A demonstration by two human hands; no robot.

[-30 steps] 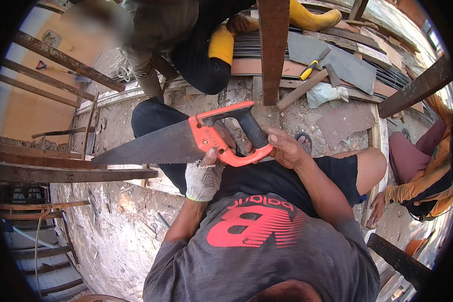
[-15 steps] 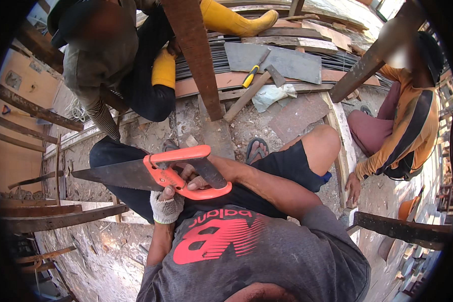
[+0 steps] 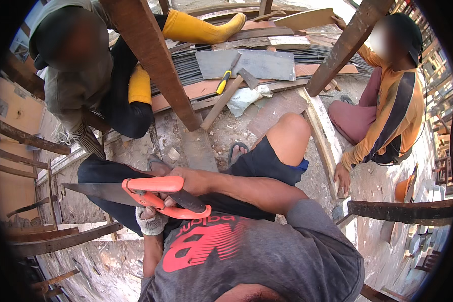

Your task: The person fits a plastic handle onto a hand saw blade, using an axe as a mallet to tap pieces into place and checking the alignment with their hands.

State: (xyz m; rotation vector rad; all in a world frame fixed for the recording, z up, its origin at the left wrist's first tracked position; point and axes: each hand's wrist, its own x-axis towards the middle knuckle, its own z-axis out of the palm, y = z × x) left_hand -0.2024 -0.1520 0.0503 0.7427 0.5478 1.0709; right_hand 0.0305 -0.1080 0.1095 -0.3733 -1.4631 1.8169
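Note:
A handsaw [image 3: 153, 184] with an orange handle and dark grip lies across my lap, its blade pointing left. My right hand [image 3: 192, 180] is closed on the handle, partly hidden behind it, with fingertips showing in the handle opening. A pale knit glove covers much of my left hand [image 3: 152, 221], its thumb bare. That hand pinches the saw's handle from below, near where the blade begins; its other fingers are mostly hidden.
An upright timber post [image 3: 153, 63] stands ahead. Beyond it lie a hatchet [image 3: 223, 100], a yellow-black chisel-like tool [image 3: 227, 75] and a grey sheet [image 3: 267, 65]. A co-worker [image 3: 80, 65] sits at left; another [image 3: 387, 100] at right holds a brown board [image 3: 307, 20].
The saw has tipped, its blade showing narrower, while both hands keep hold. My view has shifted. The right-hand co-worker's far hand now holds up the end of a brown board.

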